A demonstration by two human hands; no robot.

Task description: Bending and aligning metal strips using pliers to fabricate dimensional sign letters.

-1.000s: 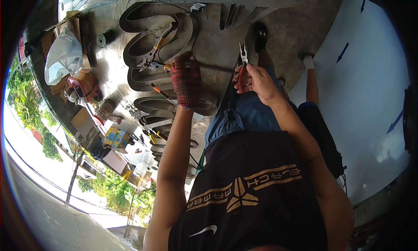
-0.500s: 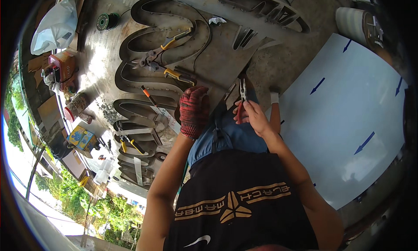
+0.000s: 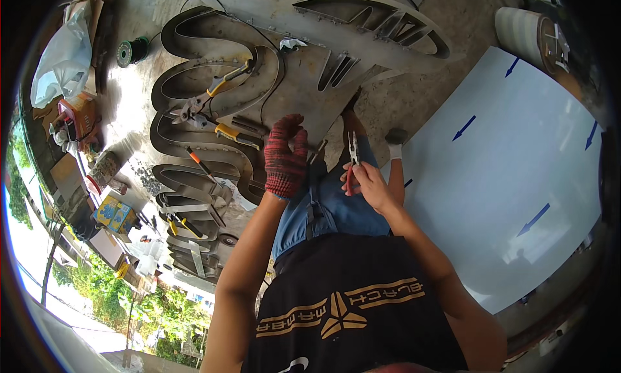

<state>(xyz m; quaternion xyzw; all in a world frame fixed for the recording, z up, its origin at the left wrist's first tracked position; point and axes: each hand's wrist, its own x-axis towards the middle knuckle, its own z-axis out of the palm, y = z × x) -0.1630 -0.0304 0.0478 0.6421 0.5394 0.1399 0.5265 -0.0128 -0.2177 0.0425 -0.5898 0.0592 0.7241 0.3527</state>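
My right hand (image 3: 376, 188) is closed round the red handles of long-nosed pliers (image 3: 353, 152), whose jaws point away from me over my blue trousers. My left hand (image 3: 284, 156), in a red and black knit glove, is raised at the table's edge with its fingers partly stretched and the thumb apart; nothing shows in it. Just left of the glove lie tin snips (image 3: 228, 80) with yellow and black handles, spread on curved metal strips (image 3: 169, 124). An orange and black slim tool (image 3: 202, 164) rests nearer to me.
A large whitish sheet (image 3: 491, 172) with blue arrows stands at my right. Across the table lie a flat metal shape with raised edges (image 3: 381, 23), a green wire spool (image 3: 132, 51) and yellow-handled pliers (image 3: 187, 227). A yellow-blue box (image 3: 118, 214) sits at the left edge.
My left hand has loosened from a fist, its fingers now rising with the thumb apart. The right hand still holds the pliers. The view has shifted, so the table things appear farther left.
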